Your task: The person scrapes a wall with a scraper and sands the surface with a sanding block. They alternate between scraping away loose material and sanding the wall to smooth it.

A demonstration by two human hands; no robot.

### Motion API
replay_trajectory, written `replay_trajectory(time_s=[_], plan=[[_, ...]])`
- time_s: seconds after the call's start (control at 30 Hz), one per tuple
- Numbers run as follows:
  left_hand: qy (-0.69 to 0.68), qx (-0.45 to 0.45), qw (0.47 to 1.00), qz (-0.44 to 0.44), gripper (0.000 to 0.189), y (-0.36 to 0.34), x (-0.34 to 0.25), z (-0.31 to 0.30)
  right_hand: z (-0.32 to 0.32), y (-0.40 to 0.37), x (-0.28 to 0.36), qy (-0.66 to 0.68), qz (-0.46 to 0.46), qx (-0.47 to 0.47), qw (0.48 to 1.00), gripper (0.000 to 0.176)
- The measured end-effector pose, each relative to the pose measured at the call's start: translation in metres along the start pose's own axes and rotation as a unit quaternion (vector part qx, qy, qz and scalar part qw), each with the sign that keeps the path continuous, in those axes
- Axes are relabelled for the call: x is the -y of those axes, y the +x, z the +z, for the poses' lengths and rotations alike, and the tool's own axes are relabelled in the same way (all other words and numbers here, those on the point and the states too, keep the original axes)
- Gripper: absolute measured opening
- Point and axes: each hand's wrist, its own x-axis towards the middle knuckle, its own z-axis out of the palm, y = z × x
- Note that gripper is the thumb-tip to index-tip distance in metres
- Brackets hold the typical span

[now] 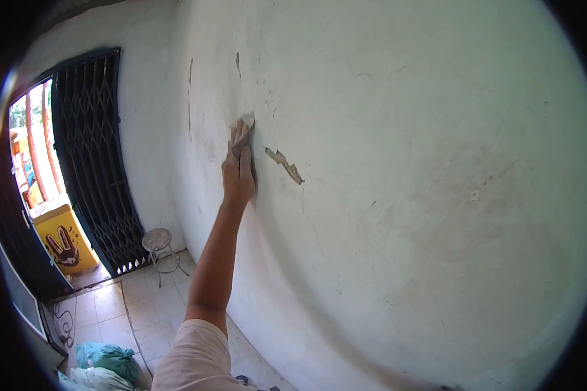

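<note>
My left hand is raised against the pale, whitish-green wall, its fingers pointing up. Between the fingers and thumb is a small grey-brown folded piece that looks like sandpaper, held flat to the wall. Just right of the hand, a jagged patch of chipped plaster exposes a rougher brown layer. Above the fingers run dark scuffs and a narrow gouge. My right hand is out of the frame.
A round metal stool stands near the corner. Behind it is a black folding lattice gate, partly open, with a yellow painted box outside. Green plastic bags and a coiled cable lie on the tiled floor.
</note>
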Motion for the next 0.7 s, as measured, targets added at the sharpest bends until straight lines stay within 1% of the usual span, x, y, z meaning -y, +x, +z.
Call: replay_trajectory(time_s=[0.07, 0.13, 0.23, 0.3, 0.37, 0.43, 0.53, 0.63, 0.7], plan=[[0.017, -0.007, 0.999, -0.026, 0.046, -0.033, 0.014, -0.001, 0.002, 0.000, 0.001, 0.010, 0.026, -0.022, 0.999, 0.010], [0.027, -0.008, 0.998, -0.055, 0.046, -0.073, 0.027, -0.002, 0.004, -0.002, -0.001, 0.032, 0.061, -0.046, 0.997, 0.016], [0.012, -0.009, 0.992, -0.122, 0.048, -0.145, 0.034, -0.001, 0.003, 0.003, -0.004, 0.062, 0.049, -0.023, 0.997, 0.025], [0.017, 0.004, 0.988, -0.156, 0.050, -0.193, 0.030, -0.002, 0.003, 0.003, -0.004, 0.042, 0.049, -0.026, 0.998, 0.030], [0.019, 0.025, 0.978, -0.207, 0.051, -0.240, 0.019, -0.005, 0.003, 0.004, -0.005, 0.030, 0.048, -0.022, 0.998, 0.033], [-0.007, 0.030, 0.964, -0.263, 0.052, -0.283, -0.001, -0.007, 0.001, 0.005, -0.008, 0.025, 0.046, -0.013, 0.999, 0.035], [-0.013, 0.030, 0.945, -0.325, 0.054, -0.358, -0.019, 0.003, 0.008, 0.005, -0.006, 0.060, 0.049, -0.048, 0.996, 0.034], [-0.029, 0.084, 0.925, -0.370, 0.057, -0.389, -0.056, 0.001, 0.011, 0.003, -0.018, 0.102, 0.003, -0.092, 0.991, 0.032], [-0.046, 0.119, 0.922, -0.365, 0.058, -0.385, -0.079, -0.005, 0.017, 0.005, -0.017, 0.127, -0.011, -0.092, 0.988, 0.029]])
